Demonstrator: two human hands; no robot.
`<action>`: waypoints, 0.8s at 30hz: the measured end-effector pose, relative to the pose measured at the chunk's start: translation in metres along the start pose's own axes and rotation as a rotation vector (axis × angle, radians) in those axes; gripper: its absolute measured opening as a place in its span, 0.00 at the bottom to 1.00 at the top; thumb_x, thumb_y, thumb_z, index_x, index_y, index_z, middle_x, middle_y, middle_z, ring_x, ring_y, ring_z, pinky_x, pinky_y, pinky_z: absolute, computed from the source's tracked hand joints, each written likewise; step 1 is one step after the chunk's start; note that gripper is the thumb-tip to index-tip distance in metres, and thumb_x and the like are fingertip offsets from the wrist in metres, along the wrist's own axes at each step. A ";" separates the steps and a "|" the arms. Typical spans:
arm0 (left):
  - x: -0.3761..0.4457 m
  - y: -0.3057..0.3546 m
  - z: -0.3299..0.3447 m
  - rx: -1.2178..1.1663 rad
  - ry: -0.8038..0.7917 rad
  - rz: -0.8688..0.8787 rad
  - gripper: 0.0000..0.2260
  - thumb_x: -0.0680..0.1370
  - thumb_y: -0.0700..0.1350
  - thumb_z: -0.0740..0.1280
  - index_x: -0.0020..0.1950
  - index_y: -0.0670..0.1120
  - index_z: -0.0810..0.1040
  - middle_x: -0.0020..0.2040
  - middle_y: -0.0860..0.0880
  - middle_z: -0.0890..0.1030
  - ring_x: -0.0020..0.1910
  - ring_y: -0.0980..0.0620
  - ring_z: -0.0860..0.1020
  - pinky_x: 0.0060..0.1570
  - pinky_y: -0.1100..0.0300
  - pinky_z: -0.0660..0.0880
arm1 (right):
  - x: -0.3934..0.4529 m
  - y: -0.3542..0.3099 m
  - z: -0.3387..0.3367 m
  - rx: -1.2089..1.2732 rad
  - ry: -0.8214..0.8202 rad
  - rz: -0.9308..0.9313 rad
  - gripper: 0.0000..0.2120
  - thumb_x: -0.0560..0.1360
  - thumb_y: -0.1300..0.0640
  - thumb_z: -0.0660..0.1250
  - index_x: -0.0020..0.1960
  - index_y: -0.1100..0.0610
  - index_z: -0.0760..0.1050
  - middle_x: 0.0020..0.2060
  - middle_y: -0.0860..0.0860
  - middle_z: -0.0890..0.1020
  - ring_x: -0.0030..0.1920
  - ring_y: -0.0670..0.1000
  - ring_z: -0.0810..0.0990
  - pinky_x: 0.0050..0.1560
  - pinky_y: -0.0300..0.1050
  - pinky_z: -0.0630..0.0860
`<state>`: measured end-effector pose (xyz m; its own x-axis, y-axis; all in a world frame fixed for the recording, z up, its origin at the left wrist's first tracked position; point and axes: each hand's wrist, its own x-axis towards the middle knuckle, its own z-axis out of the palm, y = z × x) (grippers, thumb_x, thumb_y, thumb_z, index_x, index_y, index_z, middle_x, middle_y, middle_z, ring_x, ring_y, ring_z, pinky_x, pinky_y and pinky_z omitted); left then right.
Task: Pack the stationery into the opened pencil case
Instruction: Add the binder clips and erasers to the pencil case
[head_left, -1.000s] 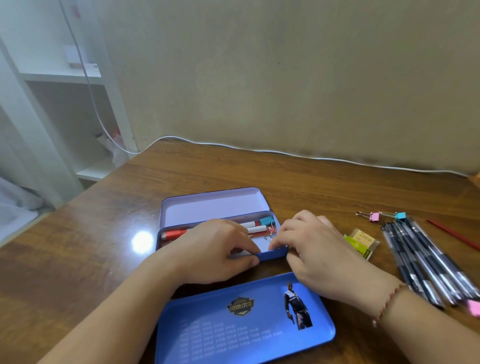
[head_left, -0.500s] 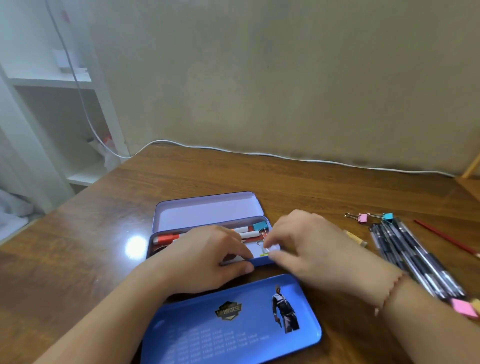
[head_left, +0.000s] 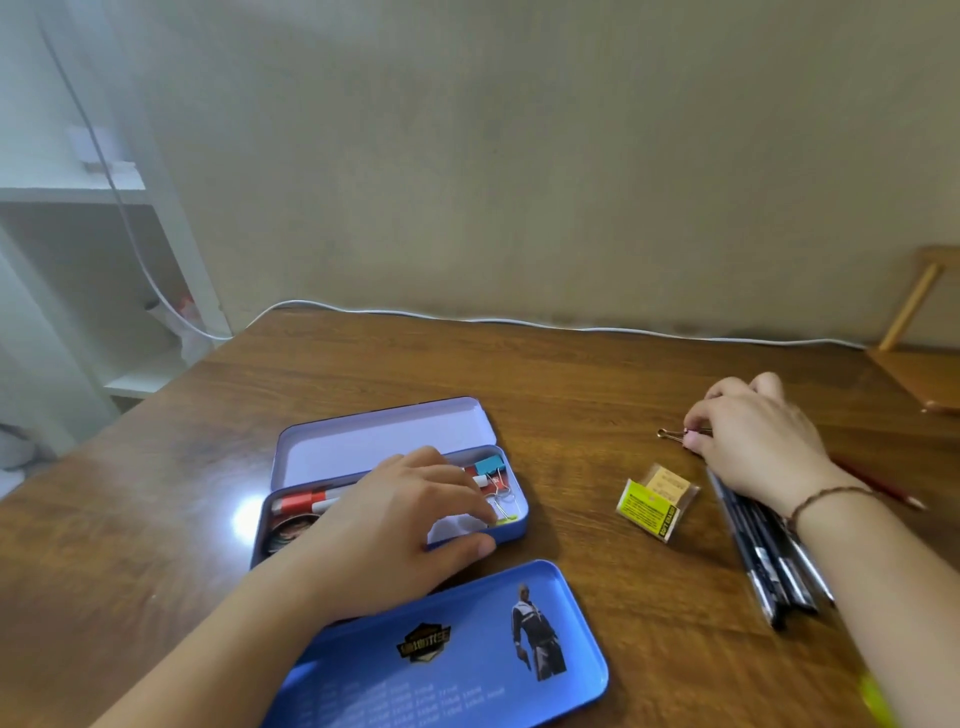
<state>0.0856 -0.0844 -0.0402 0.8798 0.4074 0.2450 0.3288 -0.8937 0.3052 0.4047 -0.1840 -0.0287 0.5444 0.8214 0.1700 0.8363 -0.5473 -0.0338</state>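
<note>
Head view: wooden table (head_left: 597, 395) against a beige wall, white cable (head_left: 519, 322) running along the far edge. Opened blue tin pencil case (head_left: 332, 457) at centre-left, hinged lid tilted back, holding red-and-white markers (head_left: 304, 501), a blue binder clip (head_left: 488, 464) and a yellow-green binder clip (head_left: 505, 518) at the right end. Left hand (head_left: 400, 525) resting over the case, fingers bent inside, thumb against the front wall; holding nothing visibly. Separate blue tray (head_left: 452, 654) with a printed figure just in front. Right hand (head_left: 753, 441) well to the right, fingertips pinching a pink binder clip (head_left: 675, 435) on the table. Wrapped eraser (head_left: 657, 501) between case and a bundle of black pens (head_left: 769, 561) under the right wrist. Red pencil (head_left: 883, 488) beyond.
</note>
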 end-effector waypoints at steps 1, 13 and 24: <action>0.000 0.000 0.000 0.005 -0.008 -0.004 0.14 0.77 0.63 0.63 0.58 0.60 0.80 0.55 0.65 0.80 0.57 0.62 0.71 0.56 0.56 0.73 | 0.000 -0.002 0.000 0.030 0.012 -0.009 0.07 0.76 0.47 0.66 0.52 0.46 0.79 0.55 0.46 0.75 0.58 0.52 0.66 0.51 0.49 0.68; -0.003 -0.002 -0.002 0.020 -0.068 0.030 0.19 0.75 0.64 0.64 0.63 0.59 0.77 0.61 0.63 0.78 0.63 0.63 0.67 0.64 0.58 0.66 | -0.006 -0.014 -0.008 0.285 0.007 -0.050 0.11 0.71 0.55 0.73 0.35 0.42 0.75 0.40 0.45 0.81 0.46 0.52 0.78 0.45 0.47 0.76; -0.001 -0.011 -0.007 -0.010 0.154 -0.050 0.08 0.78 0.54 0.66 0.52 0.56 0.83 0.51 0.61 0.83 0.51 0.58 0.75 0.51 0.54 0.76 | -0.041 -0.123 -0.052 0.602 -0.274 -0.396 0.07 0.70 0.62 0.73 0.40 0.50 0.82 0.33 0.45 0.85 0.36 0.38 0.82 0.38 0.34 0.74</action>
<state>0.0787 -0.0741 -0.0372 0.7994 0.4756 0.3670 0.3664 -0.8701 0.3295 0.2759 -0.1586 0.0200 0.1280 0.9912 0.0341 0.8209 -0.0866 -0.5644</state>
